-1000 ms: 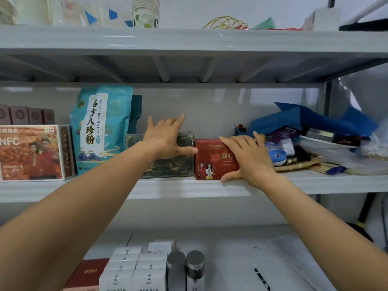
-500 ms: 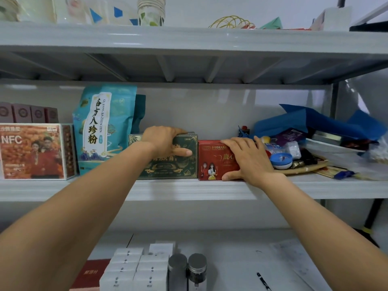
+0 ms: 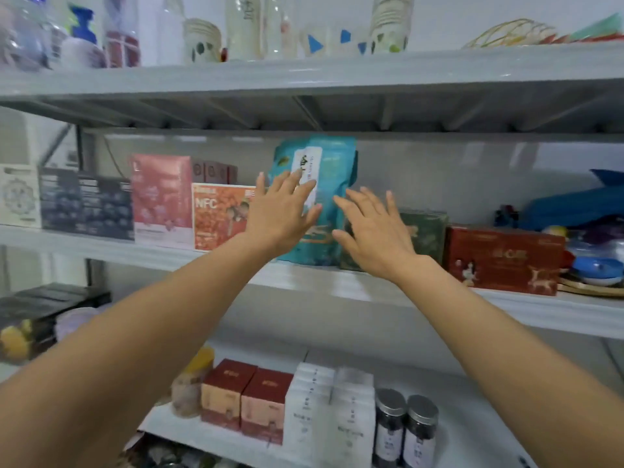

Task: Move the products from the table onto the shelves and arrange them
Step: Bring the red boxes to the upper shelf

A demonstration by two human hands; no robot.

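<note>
Left hand (image 3: pixel 282 211) and right hand (image 3: pixel 373 231) open, flat at blue bag (image 3: pixel 324 184) on shelf (image 3: pixel 337 282), likely to stand bag straight.

1. Grey metal shelf unit (image 3: pixel 337 79), three boards, spanning 9 to 3 o'clock.
2. White wall (image 3: pixel 456 15) behind, at 12 o'clock.
3. Dark upright post (image 3: pixel 80 146), at 10 o'clock.
4. Lighting soft, even.
</note>
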